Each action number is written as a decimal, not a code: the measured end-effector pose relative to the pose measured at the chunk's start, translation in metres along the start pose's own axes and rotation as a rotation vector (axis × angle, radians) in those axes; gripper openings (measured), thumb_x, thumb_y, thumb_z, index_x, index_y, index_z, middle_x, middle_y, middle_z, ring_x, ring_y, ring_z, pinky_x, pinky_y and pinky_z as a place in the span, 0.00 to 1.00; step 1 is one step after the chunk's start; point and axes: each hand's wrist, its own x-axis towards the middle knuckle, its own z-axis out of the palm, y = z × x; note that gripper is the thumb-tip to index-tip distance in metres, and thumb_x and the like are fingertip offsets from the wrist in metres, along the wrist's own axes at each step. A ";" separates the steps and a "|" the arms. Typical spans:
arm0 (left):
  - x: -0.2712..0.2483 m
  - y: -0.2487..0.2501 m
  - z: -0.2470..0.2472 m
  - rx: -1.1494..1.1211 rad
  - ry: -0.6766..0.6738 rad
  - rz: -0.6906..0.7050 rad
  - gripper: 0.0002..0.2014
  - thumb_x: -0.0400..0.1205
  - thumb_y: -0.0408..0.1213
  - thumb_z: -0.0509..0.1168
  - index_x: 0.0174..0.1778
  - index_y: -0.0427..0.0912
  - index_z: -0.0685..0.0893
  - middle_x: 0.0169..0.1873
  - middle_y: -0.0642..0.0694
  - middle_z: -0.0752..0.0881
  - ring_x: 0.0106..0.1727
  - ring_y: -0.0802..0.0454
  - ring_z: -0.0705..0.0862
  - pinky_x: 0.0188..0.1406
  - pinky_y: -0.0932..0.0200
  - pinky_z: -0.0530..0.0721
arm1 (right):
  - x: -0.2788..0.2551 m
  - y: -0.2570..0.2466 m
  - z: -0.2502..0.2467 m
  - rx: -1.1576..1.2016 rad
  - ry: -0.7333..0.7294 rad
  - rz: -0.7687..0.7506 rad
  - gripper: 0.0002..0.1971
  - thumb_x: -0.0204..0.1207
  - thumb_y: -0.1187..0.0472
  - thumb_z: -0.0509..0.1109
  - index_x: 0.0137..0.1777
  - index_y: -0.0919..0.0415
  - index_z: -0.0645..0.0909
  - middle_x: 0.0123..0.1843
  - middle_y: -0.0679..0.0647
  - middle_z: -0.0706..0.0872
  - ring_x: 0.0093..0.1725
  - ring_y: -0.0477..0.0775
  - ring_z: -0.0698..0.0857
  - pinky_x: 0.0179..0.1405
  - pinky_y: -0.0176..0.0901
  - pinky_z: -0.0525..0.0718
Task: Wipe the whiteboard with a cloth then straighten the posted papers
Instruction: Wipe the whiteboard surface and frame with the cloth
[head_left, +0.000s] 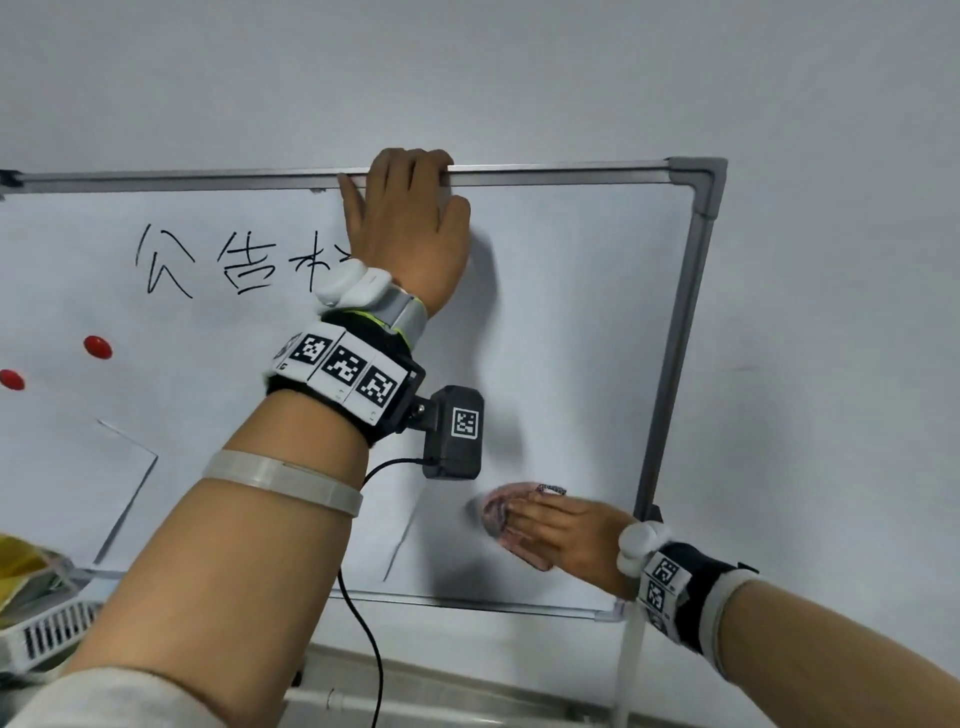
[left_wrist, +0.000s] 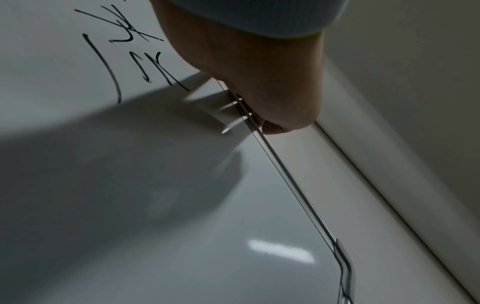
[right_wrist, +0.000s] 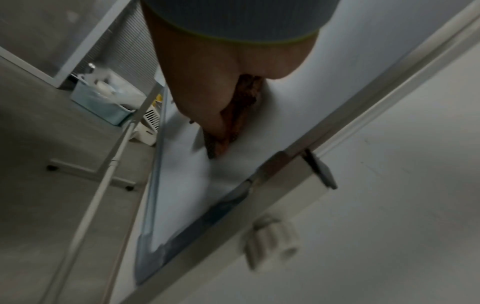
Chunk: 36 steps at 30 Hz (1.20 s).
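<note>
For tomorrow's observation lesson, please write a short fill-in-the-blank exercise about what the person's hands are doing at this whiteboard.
1. The left hand grips the ____ edge of the whiteboard frame.
2. The right hand presses a ____ flat against the board.
3. The two round magnets left of the left arm are ____ in colour.

Missing words: top; cloth; red

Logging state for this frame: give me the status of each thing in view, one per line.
left hand: fingers hooked over the whiteboard's top frame, gripping it.
right hand: straight fingers press the cloth flat to the board.
cloth: bunched under the fingers, low right.
whiteboard: black writing remains upper left.
papers: posted crooked.
red magnets: on the board.
</note>
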 end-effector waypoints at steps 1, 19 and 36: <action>0.000 0.000 -0.001 -0.004 0.001 -0.002 0.25 0.79 0.41 0.48 0.71 0.46 0.77 0.67 0.49 0.78 0.78 0.49 0.69 0.85 0.37 0.49 | 0.008 0.009 -0.008 -0.011 0.049 0.006 0.19 0.89 0.64 0.57 0.78 0.61 0.72 0.77 0.52 0.81 0.80 0.54 0.75 0.89 0.54 0.40; 0.000 -0.020 -0.024 -0.075 -0.190 0.115 0.33 0.76 0.43 0.51 0.80 0.50 0.71 0.80 0.51 0.73 0.86 0.48 0.61 0.86 0.37 0.43 | 0.041 0.013 -0.031 0.089 0.057 0.025 0.25 0.89 0.67 0.42 0.78 0.63 0.75 0.77 0.60 0.79 0.82 0.65 0.71 0.86 0.58 0.58; -0.167 -0.155 0.015 0.023 -0.329 0.152 0.14 0.77 0.48 0.69 0.58 0.54 0.82 0.50 0.58 0.87 0.56 0.48 0.82 0.64 0.53 0.68 | 0.066 0.003 -0.051 0.090 0.116 0.150 0.19 0.83 0.67 0.58 0.69 0.63 0.84 0.78 0.59 0.80 0.82 0.64 0.71 0.84 0.58 0.62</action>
